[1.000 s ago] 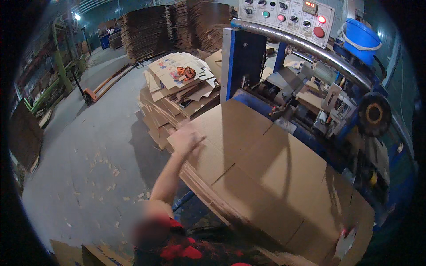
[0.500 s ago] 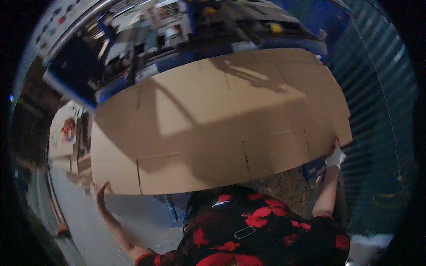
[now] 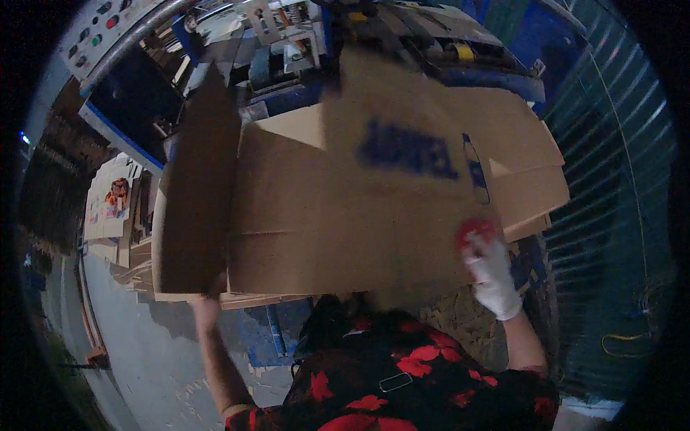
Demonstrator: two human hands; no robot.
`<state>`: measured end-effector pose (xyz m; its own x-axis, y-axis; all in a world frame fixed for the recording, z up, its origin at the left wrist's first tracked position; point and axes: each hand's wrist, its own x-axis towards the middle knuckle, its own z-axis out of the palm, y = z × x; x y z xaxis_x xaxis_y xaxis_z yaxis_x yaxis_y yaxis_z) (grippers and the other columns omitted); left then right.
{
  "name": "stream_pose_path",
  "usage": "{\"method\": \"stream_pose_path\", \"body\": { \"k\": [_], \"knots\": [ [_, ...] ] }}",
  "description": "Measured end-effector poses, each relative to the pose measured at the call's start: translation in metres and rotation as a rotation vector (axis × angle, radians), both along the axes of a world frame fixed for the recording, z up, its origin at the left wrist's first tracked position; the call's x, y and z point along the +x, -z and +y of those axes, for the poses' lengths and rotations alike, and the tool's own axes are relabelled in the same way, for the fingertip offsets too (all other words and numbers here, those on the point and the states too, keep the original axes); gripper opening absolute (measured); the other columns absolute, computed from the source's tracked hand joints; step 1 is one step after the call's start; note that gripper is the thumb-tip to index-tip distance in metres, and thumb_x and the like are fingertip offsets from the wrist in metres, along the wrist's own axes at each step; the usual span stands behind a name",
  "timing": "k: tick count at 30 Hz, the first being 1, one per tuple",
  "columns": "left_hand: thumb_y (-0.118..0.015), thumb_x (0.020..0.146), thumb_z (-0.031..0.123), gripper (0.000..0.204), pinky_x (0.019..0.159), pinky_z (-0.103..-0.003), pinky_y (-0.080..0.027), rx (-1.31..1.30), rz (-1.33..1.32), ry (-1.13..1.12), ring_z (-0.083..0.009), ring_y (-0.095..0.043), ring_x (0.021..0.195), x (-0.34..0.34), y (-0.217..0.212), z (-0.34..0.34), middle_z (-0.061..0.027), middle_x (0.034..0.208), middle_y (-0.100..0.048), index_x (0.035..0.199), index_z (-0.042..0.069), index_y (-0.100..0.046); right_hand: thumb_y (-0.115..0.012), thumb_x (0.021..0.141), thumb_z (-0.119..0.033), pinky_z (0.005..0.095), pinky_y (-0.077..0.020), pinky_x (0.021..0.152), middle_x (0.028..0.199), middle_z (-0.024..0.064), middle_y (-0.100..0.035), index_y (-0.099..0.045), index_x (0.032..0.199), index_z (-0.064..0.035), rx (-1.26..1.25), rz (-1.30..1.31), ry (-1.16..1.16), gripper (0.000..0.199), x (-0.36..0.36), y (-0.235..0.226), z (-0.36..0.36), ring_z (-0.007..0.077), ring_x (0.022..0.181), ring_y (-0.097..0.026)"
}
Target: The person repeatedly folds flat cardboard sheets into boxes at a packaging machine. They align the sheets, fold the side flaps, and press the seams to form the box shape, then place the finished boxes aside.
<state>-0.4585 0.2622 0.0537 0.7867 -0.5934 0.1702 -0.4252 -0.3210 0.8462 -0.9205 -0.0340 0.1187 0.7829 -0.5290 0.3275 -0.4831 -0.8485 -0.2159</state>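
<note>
A large brown cardboard sheet (image 3: 287,258) spreads across in front of me, partly folded. Its left panel (image 3: 201,187) stands up at a crease, and its right part is swung over toward the middle, blurred, showing blue print and a slot-shaped cut-out. My left hand (image 3: 208,298) is closed on the near edge by the left panel; its fingertips are partly hidden and smeared. My right hand (image 3: 490,269), in a white glove with red fingers, grips the near right corner of the swung-over panel. More cardboard (image 3: 521,154) shows beneath, on the right.
Beyond the sheet stands a blue machine (image 3: 496,75) with rollers. A control panel with buttons (image 3: 97,36) is at the upper left. Stacked cardboard (image 3: 108,208) lies at the left, and a corrugated green wall (image 3: 611,179) rises on the right.
The sheet lay flat and now has its left panel raised and its right part folded inward. Both hands have moved toward the middle, the right one further.
</note>
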Motion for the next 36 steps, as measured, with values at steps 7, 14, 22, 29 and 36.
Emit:
{"method": "stream_pose_path", "body": {
  "k": [7, 14, 22, 29, 36],
  "knots": [
    [-0.052, 0.064, -0.018, 0.076, 0.101, -0.043, -0.04, 0.194, -0.74, 0.305, -0.035, -0.044, 0.127, -0.035, -0.012, -0.099, -0.0165, 0.136, -0.047, 0.135, 0.007, -0.045, -0.059, 0.066, -0.006, 0.05, -0.0411, 0.092, 0.12, 0.0109, -0.052, -0.051, 0.119, -0.0146, -0.396, 0.321, -0.217, 0.054, 0.078, 0.008, -0.078, 0.033, 0.115, -0.049],
    [-0.054, 0.08, 0.001, 0.055, 0.102, -0.043, -0.039, 0.163, -0.801, 0.314, -0.0347, -0.047, 0.123, 0.02, -0.007, -0.186, -0.0133, 0.133, -0.05, 0.134, 0.011, -0.047, -0.057, 0.074, -0.004, 0.0449, -0.0393, 0.096, 0.126, 0.0049, -0.053, -0.051, 0.122, -0.0165, -0.265, 0.262, -0.112, 0.05, 0.137, 0.029, -0.163, 0.0292, 0.116, -0.05],
    [-0.042, 0.092, 0.023, 0.053, 0.091, -0.058, -0.037, 0.676, -0.889, -0.073, -0.0293, -0.04, 0.123, 0.131, 0.011, -0.319, -0.0035, 0.135, -0.046, 0.142, 0.036, -0.03, -0.054, 0.08, -0.007, 0.0443, -0.0488, 0.081, 0.106, 0.0087, -0.062, -0.06, 0.113, -0.0233, -0.403, 0.321, 0.093, 0.037, 0.277, 0.015, -0.269, 0.0269, 0.101, -0.061],
    [-0.05, 0.089, 0.035, 0.05, 0.106, -0.055, -0.025, 0.673, -0.434, 0.01, -0.0273, -0.044, 0.126, 0.104, 0.001, -0.266, -0.0116, 0.14, -0.042, 0.137, 0.023, -0.042, -0.057, 0.083, -0.01, 0.0416, -0.0495, 0.084, 0.114, 0.0178, -0.06, -0.056, 0.118, -0.007, -0.162, 0.18, 0.224, 0.035, 0.246, 0.004, -0.293, 0.0341, 0.103, -0.06],
    [-0.061, 0.074, 0.063, 0.073, 0.095, -0.044, -0.041, 0.833, -0.555, -0.819, -0.0317, -0.055, 0.113, 0.147, 0.039, 0.023, -0.0185, 0.118, -0.06, 0.114, 0.001, -0.06, -0.06, 0.082, -0.011, 0.0444, -0.0326, 0.105, 0.132, 0.0199, -0.049, -0.051, 0.126, -0.0011, -0.151, 0.059, 0.119, 0.046, 0.063, 0.069, -0.2, 0.0374, 0.123, -0.045]
  ]
}}
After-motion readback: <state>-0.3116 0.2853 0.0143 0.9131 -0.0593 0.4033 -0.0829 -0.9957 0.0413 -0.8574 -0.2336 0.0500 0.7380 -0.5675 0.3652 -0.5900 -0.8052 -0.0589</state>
